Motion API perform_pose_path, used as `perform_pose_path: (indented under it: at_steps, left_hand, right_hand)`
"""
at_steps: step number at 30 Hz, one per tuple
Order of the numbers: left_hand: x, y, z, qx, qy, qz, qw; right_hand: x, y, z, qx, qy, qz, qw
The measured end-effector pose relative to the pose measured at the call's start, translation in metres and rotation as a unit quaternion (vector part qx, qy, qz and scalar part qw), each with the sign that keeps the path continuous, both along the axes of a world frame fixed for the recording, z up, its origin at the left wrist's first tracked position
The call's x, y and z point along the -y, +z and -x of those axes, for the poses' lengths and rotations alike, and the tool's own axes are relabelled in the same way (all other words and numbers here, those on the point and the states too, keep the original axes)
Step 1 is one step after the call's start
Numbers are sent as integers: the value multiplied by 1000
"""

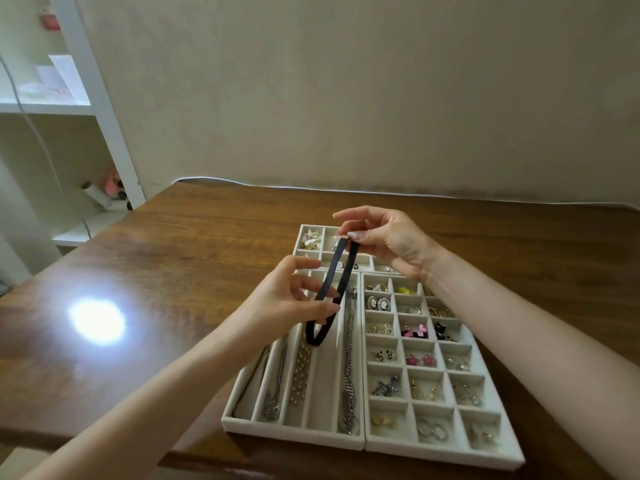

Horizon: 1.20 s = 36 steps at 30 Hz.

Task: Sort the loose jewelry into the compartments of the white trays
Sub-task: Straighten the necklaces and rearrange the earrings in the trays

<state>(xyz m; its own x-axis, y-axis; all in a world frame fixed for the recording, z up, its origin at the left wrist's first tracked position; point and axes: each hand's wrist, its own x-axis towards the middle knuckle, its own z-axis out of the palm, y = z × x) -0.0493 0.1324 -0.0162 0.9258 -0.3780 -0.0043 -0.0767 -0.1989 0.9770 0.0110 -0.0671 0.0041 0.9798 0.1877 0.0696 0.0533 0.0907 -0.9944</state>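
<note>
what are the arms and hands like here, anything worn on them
Both forearms are bare to the frame edge, with no sleeves in view. The left hand and the right hand show no rings or gloves, and neither wrist carries a watch or bracelet. The fingernails are longish and rounded, without dark polish.

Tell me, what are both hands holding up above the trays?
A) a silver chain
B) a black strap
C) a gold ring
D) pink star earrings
B: the right hand pinches the top of the black strap and the left hand holds it lower down, over the long-slotted tray.
</note>
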Motion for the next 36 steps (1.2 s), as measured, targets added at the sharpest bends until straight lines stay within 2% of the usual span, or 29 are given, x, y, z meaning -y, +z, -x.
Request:
perform_pose_path:
  at_steps: [3, 9, 11, 14, 19, 22, 27, 31, 34, 36]
  left_hand:
    - [0, -2, 1, 0, -21, -40, 999]
    - [-9, -5, 3, 53, -43, -85, 994]
    - [-11, -4, 2, 62, -51, -66, 995]
    - [-9, -1, 3, 57, -39, 9, 998]
    - [-5, -1, 4, 42, 21, 93, 995]
    - [-6, 1, 6, 62, 53, 113, 990]
    - [-11, 8, 14, 114, 18, 21, 993]
    - [-13, 6, 20, 166, 74, -20, 983]
    - [-13, 6, 23, 235, 148, -44, 960]
    - [-12, 7, 25, 315, 180, -88, 928]
  right_hand:
    - [3, 0, -1, 13, -7, -12, 1000]
    - [11, -4, -7, 19, -48, -22, 998]
    - [12, -6, -9, 15, -64, -10, 998]
    - [10, -11, -10, 15, -75, 22, 997]
    - [7, -16, -9, 45, -88, 117, 988]
    - [9, -17, -12, 58, -95, 169, 979]
    - [16, -19, -18, 21, -49, 162, 985]
    - [21, -16, -17, -32, 21, 80, 996]
    - [26, -13, -14, -39, 58, 60, 996]
    - [25, -12, -14, -20, 53, 104, 993]
